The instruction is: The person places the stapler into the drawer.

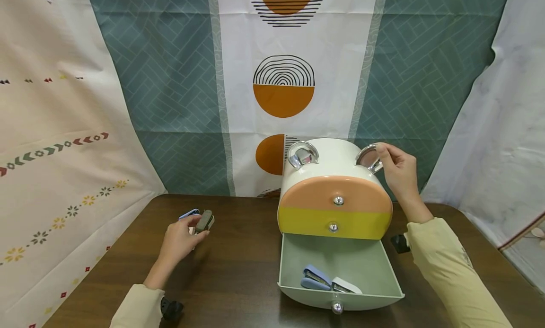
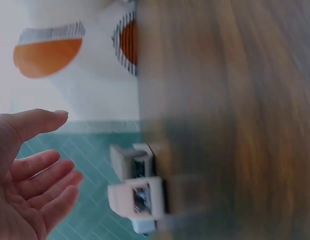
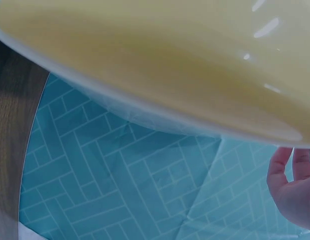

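My left hand (image 1: pixel 180 238) is beside a small group of mini staplers at the table's left. The left wrist view shows its thumb and fingers spread, apart from the grey-green stapler (image 2: pixel 125 162), the pale pinkish-white stapler (image 2: pixel 132 201) and a light-blue one (image 2: pixel 143 226) partly hidden. At the right, my right hand (image 1: pixel 400 169) pinches the round chrome handle (image 1: pixel 369 156) on top of a rounded drawer cabinet (image 1: pixel 334 160). Its green bottom drawer (image 1: pixel 332 247) is pulled out. Inside lie a blue stapler (image 1: pixel 315 278) and a white stapler (image 1: pixel 347 286).
The orange drawer (image 1: pixel 315 193) and yellow drawer (image 1: pixel 306 220) are closed, each with a chrome knob. A second chrome handle (image 1: pixel 303 154) is on the cabinet's left top. Patterned cloth (image 1: pixel 179 82) hangs behind the brown table (image 1: pixel 238 271).
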A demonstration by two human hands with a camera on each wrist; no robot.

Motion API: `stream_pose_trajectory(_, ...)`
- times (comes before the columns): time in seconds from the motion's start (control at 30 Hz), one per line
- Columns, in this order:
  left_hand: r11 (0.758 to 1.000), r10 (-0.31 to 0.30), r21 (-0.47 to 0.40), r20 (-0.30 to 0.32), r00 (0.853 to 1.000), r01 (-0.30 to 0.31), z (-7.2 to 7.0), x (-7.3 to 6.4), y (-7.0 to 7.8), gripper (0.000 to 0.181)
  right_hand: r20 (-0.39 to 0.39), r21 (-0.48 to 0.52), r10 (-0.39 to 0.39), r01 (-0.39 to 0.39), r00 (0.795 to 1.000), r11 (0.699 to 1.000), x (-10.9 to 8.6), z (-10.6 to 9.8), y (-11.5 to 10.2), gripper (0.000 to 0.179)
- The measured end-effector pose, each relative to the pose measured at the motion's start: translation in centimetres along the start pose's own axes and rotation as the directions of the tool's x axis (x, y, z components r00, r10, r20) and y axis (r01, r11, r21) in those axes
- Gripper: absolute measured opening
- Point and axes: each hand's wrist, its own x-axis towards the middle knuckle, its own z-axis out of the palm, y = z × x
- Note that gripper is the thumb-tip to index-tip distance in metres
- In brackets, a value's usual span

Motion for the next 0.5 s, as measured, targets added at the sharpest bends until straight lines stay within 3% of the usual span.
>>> stream_pose_trajectory(0.23,0.994,-0.102,0.041,0.044,0.994,0.101,-0.1,0.2,-2.1,0.049,-0.007,0.007,0.006,-0.006,1.0,1.0,0.0,0.0,0.2,0.03)
stream_pose_trajectory(0.5,0.988,-0.135,0.087,0.066,0.989,0.13,0.0,0.3,-3.4,0.049,-0.019,-0.015,0.023,-0.023,1.0,1.0,0.8,0.0,2.7,0.027)
